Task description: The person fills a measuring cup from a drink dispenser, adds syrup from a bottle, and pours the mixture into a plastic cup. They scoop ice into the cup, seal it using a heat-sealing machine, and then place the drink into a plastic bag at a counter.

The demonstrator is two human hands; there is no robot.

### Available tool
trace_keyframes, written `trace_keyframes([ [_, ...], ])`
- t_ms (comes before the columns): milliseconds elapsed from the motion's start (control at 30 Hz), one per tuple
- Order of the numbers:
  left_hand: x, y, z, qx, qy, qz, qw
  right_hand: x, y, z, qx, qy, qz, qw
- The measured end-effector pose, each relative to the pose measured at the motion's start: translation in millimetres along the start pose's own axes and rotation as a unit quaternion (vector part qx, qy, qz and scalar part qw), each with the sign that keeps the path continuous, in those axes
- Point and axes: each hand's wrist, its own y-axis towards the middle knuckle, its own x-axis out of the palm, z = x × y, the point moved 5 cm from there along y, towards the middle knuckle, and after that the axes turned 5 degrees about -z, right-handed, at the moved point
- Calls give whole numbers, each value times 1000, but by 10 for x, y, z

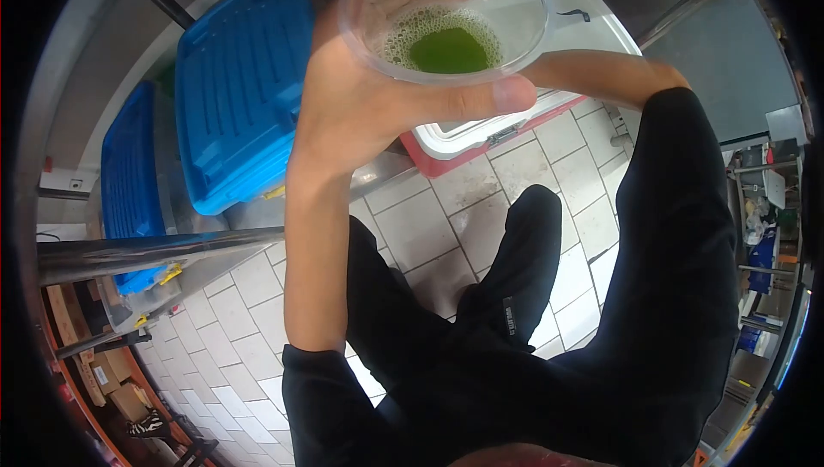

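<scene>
While the clear cup [515,16] is held by the curled fingers of the left hand [343,102], only shallow, foamy green liquid [451,51] is already contained; what is left cannot be judged. Behind it, the right hand's fingers cannot be told.

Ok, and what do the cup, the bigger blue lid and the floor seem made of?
Cup: see-through and glossy, likely plastic, possibly glass.
Bigger blue lid: molded plastic, probably, from its ridges and soft shine.
Floor: pale tiles, perhaps ceramic, by the dark joints.
</scene>
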Motion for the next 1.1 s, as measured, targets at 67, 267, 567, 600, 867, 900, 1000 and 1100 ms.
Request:
trace_keyframes([
  [67, 22, -14, 1, -21, -25, 0, 999, -42, -191, -44, 8, 25, -5, 1000],
  [267, 6, -10, -11, -48, -71, 8, 996, 72, -20, 105, -61, 143, 75, 985],
  [567, 35, 28, -4, -46, -121, 21, 991, -156, -20, -133, -176, 158, 9, 972],
  [600, 41, 27, 2, -45, -127, 22, 991, -248, -227, -168, -156, 192, -26, 969],
  [867, 63, -60, 26, -66, -130, 41, 988, -399, -1202, 43, -141, 448, -20, 883],
  [900, 75, -64, 40, -76, -147, 47, 985, -406, -1324, 118, -124, 488, 16, 864],
  [1000, 70, -54, 105, -84, -92, 20, 992, -502, -1740, 278, -103, 514, 47, 850],
  [1100, 56, -69, 21, -42, -37, 24, 998, -524, -2213, 339, -96, 511, 51, 853],
])
